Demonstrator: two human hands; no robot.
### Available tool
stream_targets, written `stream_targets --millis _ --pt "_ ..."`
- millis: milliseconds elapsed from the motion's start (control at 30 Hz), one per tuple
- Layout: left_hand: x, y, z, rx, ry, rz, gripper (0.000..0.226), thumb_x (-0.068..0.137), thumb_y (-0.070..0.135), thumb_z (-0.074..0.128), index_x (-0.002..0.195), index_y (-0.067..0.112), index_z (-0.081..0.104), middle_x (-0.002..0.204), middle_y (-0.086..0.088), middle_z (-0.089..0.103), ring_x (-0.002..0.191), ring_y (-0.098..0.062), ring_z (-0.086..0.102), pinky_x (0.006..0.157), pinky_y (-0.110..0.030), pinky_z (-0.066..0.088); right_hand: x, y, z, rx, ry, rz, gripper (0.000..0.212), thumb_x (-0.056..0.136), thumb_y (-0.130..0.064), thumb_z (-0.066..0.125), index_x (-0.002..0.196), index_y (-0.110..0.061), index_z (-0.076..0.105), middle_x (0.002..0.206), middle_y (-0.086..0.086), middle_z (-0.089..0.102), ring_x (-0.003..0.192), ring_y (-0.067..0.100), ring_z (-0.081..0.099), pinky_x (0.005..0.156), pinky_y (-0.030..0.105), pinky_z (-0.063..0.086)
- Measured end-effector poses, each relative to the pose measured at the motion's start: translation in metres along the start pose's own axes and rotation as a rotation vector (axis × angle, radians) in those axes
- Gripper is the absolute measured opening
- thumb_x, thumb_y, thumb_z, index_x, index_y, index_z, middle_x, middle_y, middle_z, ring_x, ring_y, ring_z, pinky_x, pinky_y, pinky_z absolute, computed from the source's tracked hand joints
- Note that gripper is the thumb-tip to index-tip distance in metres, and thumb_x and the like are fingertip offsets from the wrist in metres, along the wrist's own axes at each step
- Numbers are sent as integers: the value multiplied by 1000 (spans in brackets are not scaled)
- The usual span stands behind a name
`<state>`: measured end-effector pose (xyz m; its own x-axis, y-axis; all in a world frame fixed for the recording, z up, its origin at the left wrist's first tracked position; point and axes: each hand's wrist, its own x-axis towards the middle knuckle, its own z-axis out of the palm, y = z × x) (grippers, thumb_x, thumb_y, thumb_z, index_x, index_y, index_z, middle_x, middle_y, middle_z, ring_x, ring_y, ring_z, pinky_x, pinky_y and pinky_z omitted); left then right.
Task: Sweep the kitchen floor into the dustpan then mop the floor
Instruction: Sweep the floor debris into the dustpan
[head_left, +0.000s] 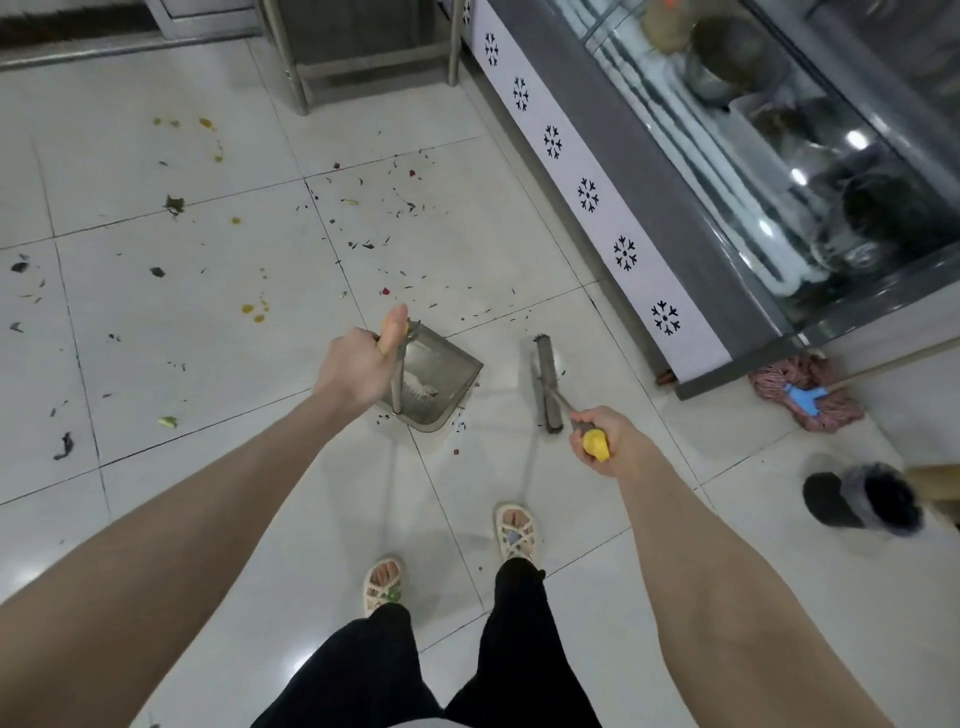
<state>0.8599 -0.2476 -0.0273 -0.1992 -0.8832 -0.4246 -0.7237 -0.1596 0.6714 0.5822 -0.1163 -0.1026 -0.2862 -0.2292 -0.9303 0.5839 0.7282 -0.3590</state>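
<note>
Dustpan (448, 364) handle clamped in left hand (358, 371) fingers, broom (548, 384) handle clamped in right hand (612, 442) fingers

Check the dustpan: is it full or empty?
Almost empty: the dustpan shows bare grey inside but one pale clump; debris lies scattered on the floor.

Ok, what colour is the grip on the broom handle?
Yellow; the grip shows in the head view.
</note>
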Motion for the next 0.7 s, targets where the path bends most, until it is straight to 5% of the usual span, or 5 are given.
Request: stream_targets --millis 233,367,700 --pt "11 46 56 -26 54 -97 73 89 75 21 71 10 47 70 -12 47 57 -22 41 52 -33 35 36 -57 -65 -97 82 -43 16 93 -1 49 80 -9 47 72 8 46 32 11 49 32 16 42" --pt "16 69 95 -70 92 -156 74 87 76 22 72 10 51 73 -12 50 58 -23 44 57 -35 41 58 -87 -94 -118 63 -38 13 93 1 51 91 -11 49 80 8 48 59 15 47 33 18 45" --pt "10 97 133 -105 203 -278 71 93 68 24 69 7 51 64 -14 47 56 -26 45 58 -35 40 87 -108 -78 -291 -60 -7 21 97 1 37 83 -14 43 69 6 39 45 14 44 31 13 39"
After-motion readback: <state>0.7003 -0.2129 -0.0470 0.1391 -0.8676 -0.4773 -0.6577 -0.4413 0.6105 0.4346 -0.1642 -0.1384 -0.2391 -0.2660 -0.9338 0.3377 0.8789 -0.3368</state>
